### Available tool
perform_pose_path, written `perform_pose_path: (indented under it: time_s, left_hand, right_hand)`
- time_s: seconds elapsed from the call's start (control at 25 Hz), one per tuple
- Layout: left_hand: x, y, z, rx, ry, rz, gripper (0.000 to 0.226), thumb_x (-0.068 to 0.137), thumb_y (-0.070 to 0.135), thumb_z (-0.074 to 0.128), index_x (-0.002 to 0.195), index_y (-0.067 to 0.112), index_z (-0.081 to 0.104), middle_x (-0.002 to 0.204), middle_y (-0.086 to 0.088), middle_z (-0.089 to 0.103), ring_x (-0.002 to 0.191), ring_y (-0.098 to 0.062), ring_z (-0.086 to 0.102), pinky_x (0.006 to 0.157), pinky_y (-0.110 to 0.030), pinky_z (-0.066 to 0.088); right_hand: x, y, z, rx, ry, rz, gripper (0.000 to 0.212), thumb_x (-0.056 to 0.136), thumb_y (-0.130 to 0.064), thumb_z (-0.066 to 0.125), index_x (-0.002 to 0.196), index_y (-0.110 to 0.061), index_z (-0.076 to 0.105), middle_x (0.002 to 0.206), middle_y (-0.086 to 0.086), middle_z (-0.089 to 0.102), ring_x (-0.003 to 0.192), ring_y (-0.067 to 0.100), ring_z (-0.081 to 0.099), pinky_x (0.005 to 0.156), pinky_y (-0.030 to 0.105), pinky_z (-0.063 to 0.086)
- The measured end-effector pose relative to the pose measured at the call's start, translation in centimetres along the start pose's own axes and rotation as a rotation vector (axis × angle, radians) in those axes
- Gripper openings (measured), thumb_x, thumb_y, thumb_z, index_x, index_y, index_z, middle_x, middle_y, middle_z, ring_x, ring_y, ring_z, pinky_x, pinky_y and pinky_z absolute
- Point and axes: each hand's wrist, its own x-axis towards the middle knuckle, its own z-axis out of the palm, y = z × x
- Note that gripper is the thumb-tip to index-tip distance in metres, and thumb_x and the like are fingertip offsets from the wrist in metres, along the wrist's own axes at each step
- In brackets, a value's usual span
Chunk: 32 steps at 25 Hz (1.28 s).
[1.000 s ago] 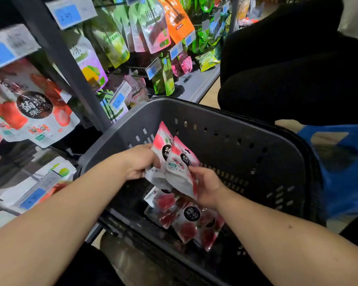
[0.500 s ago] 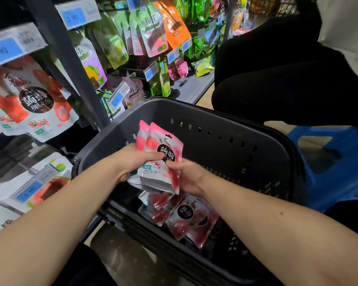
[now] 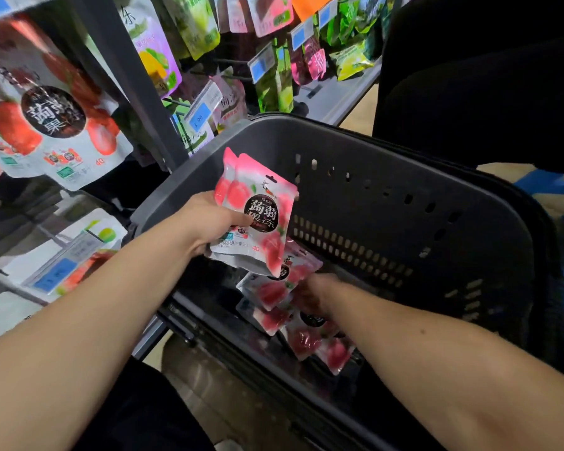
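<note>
Over the grey basket (image 3: 388, 151), two hands at work
Left hand (image 3: 209, 219) grips the raised pouches (image 3: 261, 206); right hand (image 3: 310, 296) lies blurred among the loose pouches (image 3: 271, 317) below, its fingers' state unclear.

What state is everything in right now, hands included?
Left hand: grips the held pouches, above the basket.
Right hand: down among the loose pouches, grip blurred.
Loose pouches: lying in the basket bottom.
Basket: upright, open top.
Shelf pouches: hanging on display.
</note>
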Motion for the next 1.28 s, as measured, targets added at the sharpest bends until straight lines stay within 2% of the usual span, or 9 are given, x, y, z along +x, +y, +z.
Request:
perform_pose_path:
  time_s: [0.08,0.2,0.4,0.6,0.72,0.8,0.92,1.12,1.28]
  left_hand:
    - [0.5,-0.4,-0.1,0.003,-0.016,-0.013,0.04,0.069,0.019,0.091,0.104,0.009,0.073,0.091,-0.022,0.077,0.067,-0.034,0.067,0.064,-0.043,0.052]
    - [0.8,-0.5,-0.2,-0.037,-0.039,-0.022,0.038,0.071,0.012,0.089,0.105,0.006,0.074,0.1,-0.024,0.077,0.09,-0.049,0.074,0.083,-0.068,0.058]
    - [1.2,-0.5,-0.2,-0.053,-0.039,-0.052,0.025,0.082,0.001,0.081,0.106,0.005,0.073,0.095,-0.019,0.079,0.094,-0.046,0.075,0.088,-0.069,0.055]
    - [1.4,-0.7,-0.2,-0.063,-0.036,-0.069,0.03,0.081,0.001,0.082,0.109,0.004,0.073,0.095,-0.02,0.079,0.093,-0.046,0.075,0.087,-0.072,0.054]
    - [0.9,-0.4,-0.4,-0.046,-0.012,-0.059,0.025,0.083,0.003,0.081,0.107,0.006,0.073,0.094,-0.019,0.079,0.091,-0.047,0.075,0.084,-0.069,0.056]
    - [0.3,0.3,-0.7,-0.043,0.006,-0.034,0.023,0.083,0.006,0.081,0.105,0.007,0.073,0.096,-0.023,0.078,0.087,-0.05,0.074,0.072,-0.063,0.058]
    - [-1.6,1.5,-1.0,-0.034,0.044,-0.002,0.023,0.083,0.011,0.082,0.104,0.008,0.072,0.098,-0.024,0.077,0.085,-0.054,0.072,0.068,-0.061,0.056]
    - [-6.8,2.8,-1.5,-0.099,0.136,0.071,0.017,0.087,0.007,0.079,0.102,0.006,0.072,0.072,-0.006,0.074,0.047,-0.016,0.066,0.038,-0.02,0.045]
    - [-12.6,2.6,-2.4,-0.167,0.217,0.111,0.018,0.082,0.016,0.083,0.088,0.006,0.07,0.059,-0.008,0.072,0.043,-0.015,0.063,0.045,-0.02,0.048]
  right_hand:
    - [3.7,1.4,1.4,-0.026,0.042,0.046,0.03,0.094,-0.029,0.06,0.108,-0.005,0.071,0.088,0.011,0.074,0.066,0.023,0.068,0.055,0.027,0.052]
    - [9.5,3.4,3.4,-0.067,-0.026,0.063,0.045,0.101,-0.03,0.047,0.122,0.004,0.068,0.088,0.023,0.076,0.054,0.032,0.07,0.051,0.038,0.056]
    - [2.1,1.6,4.5,-0.009,-0.173,-0.002,0.029,0.095,-0.023,0.054,0.105,-0.001,0.07,0.092,0.025,0.071,0.056,0.029,0.057,0.048,0.033,0.045]
    - [4.2,0.3,4.6,0.011,-0.132,-0.077,0.025,0.082,-0.017,0.07,0.102,-0.002,0.071,0.068,0.011,0.071,0.042,0.019,0.062,0.042,0.024,0.046]
    - [8.6,0.9,3.6,0.067,0.008,-0.086,0.051,0.06,-0.03,0.076,0.108,-0.012,0.073,0.085,0.008,0.078,0.07,0.028,0.076,0.066,0.044,0.062]
    - [6.4,-0.1,1.8,0.088,0.11,-0.127,0.041,0.07,-0.027,0.073,0.108,-0.014,0.068,0.091,0.008,0.074,0.077,0.028,0.074,0.072,0.043,0.063]
    - [2.2,-2.2,-0.7,0.12,0.155,-0.226,0.011,0.089,-0.006,0.062,0.099,-0.008,0.06,0.081,0.01,0.065,0.065,0.024,0.064,0.058,0.03,0.054]
    - [-1.1,-3.9,-2.8,0.119,-0.06,-0.3,0.013,0.079,-0.009,0.055,0.09,-0.007,0.062,0.066,0.009,0.06,0.046,0.022,0.059,0.042,0.023,0.045]
    - [-6.6,-5.3,-3.7,0.163,-0.285,-0.417,0.068,0.053,-0.025,0.09,0.115,-0.004,0.069,0.109,0.018,0.076,0.099,0.04,0.074,0.091,0.06,0.057]
